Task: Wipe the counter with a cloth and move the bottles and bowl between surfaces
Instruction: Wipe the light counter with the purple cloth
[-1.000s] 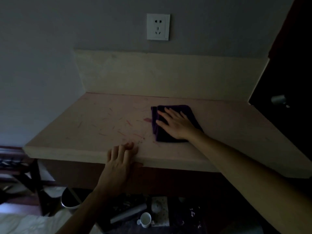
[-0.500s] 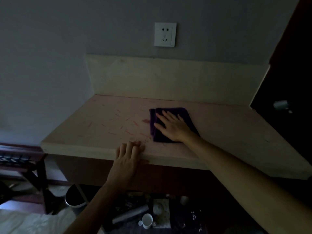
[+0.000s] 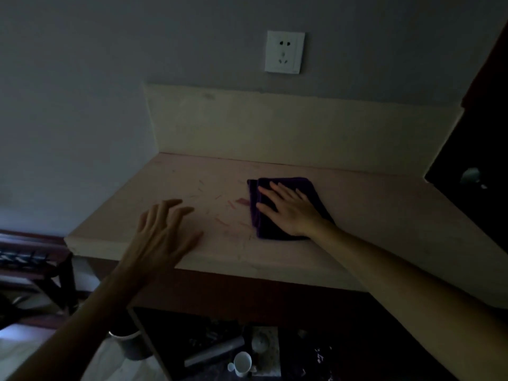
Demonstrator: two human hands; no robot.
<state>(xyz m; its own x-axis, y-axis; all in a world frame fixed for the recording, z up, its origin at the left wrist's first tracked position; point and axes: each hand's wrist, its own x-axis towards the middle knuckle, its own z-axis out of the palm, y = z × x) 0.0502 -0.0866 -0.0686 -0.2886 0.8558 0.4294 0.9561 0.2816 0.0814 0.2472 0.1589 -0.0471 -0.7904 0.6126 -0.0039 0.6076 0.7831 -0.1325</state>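
Note:
A folded dark purple cloth (image 3: 310, 188) lies in the middle of the pale stone counter (image 3: 384, 215). My right hand (image 3: 288, 207) presses flat on the cloth with its fingers straight and spread. My left hand (image 3: 165, 232) hovers over the counter's front left part, fingers loosely spread, holding nothing. Faint reddish marks (image 3: 233, 204) streak the counter just left of the cloth. No bottles or bowl show on the counter.
A white wall socket (image 3: 285, 51) sits above the backsplash. Below the counter a dim shelf holds a white cup (image 3: 243, 364), a grey cylinder (image 3: 214, 351) and clutter. A dark bin (image 3: 129, 342) stands lower left, a dark wooden frame (image 3: 33, 265) beside it.
My left hand has lifted off the counter's front edge and moved up and forward over the surface. The cloth and my right hand have shifted slightly; the view has moved closer.

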